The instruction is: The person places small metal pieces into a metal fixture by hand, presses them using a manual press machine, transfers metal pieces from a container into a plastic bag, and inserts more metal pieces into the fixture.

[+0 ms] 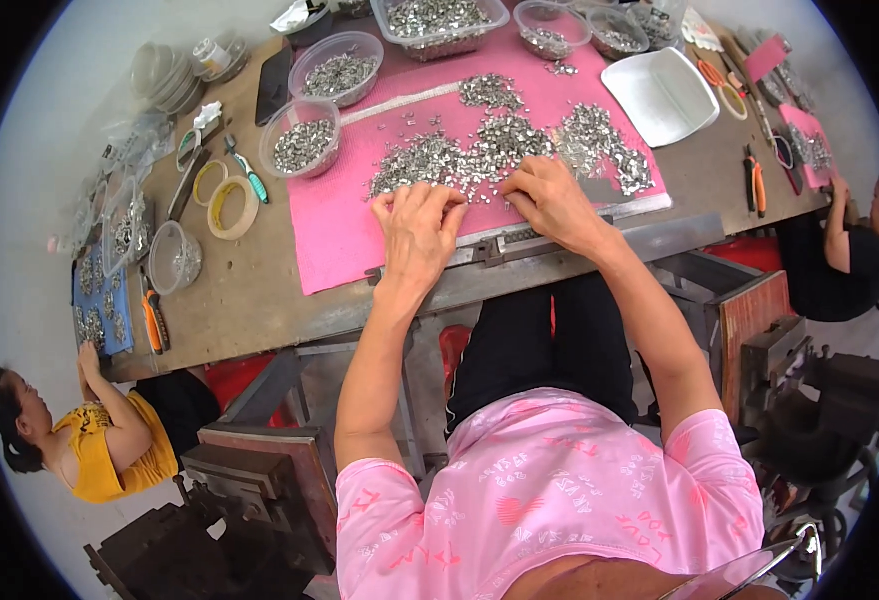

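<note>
Small shiny metal pieces [504, 140] lie heaped across a pink mat [334, 240] on the bench in front of me. My left hand [419, 228] is at the near edge of the heap, its fingers curled down and the fingertips close together. My right hand [556, 203] is to its right, thumb and fingers drawn into a pinch beside loose pieces. What either hand holds, if anything, is too small or hidden to tell. Just below the hands, a dark metal bar [494, 248] with a slotted strip runs along the bench edge.
Round plastic tubs [304, 150] of metal pieces stand behind and left. A white tray [659, 95] sits at the back right. Tape rolls [231, 208], a green-handled tool [247, 170] and orange-handled pliers [754, 182] lie around. One person [109, 440] works at left, another [844, 250] at right.
</note>
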A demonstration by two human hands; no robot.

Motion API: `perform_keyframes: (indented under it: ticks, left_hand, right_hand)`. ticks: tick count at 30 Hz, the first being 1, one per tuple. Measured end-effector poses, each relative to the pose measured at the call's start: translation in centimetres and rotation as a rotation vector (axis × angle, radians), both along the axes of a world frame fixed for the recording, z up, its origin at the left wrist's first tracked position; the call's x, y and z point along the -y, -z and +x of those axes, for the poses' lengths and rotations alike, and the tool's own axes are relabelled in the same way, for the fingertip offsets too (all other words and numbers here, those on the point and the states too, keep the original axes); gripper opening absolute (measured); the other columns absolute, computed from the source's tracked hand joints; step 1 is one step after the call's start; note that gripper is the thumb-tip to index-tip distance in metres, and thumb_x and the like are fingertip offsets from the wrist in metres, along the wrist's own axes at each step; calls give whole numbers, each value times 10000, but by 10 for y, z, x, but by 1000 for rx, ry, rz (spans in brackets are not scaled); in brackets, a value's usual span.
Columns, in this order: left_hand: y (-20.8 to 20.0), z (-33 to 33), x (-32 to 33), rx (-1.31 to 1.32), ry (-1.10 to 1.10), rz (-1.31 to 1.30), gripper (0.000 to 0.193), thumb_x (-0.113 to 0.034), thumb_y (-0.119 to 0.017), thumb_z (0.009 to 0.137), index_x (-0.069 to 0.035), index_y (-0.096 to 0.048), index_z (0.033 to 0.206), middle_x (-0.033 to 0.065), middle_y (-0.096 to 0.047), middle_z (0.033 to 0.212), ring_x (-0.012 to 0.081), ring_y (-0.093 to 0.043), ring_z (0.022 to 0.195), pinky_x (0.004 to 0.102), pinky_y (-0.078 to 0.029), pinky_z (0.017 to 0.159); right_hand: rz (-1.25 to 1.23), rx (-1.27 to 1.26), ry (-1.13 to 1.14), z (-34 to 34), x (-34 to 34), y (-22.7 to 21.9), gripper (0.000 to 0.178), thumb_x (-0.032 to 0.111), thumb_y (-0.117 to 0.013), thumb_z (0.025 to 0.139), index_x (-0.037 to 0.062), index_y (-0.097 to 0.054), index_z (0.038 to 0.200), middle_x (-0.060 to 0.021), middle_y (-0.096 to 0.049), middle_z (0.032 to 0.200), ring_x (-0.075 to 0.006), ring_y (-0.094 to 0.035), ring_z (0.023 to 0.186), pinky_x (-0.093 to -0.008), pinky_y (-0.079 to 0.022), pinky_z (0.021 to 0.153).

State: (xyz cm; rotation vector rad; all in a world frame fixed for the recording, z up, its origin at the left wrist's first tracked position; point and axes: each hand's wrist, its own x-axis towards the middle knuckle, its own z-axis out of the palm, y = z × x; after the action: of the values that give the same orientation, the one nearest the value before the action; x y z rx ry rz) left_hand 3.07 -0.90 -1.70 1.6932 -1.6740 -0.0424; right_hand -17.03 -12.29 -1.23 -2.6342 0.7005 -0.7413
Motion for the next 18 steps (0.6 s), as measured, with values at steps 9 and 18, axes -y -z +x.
perform_keyframes:
  ticks: [9,18]
  left_hand:
    - [-3,2,10,154,47,28,98,-168,-770,857,-124,-727,934,5,-624,842,208,-585,863,432,-336,932]
    - [-7,-34,-8,101,121,-50,69,-70,-677,901,-86,-648,961,33,-619,887,229,-588,899,447,-347,969]
  right_hand:
    - [10,-38,-29,4,2,-6,49,77,-645,888,42,-646,923,-112,-596,919,-306,-592,931,-436,-435,839]
    - [222,111,-90,-33,-28,-5,91,36,-657,890,39,-591,953,-103,-598,940,-293,-585,907,-386,-420,818]
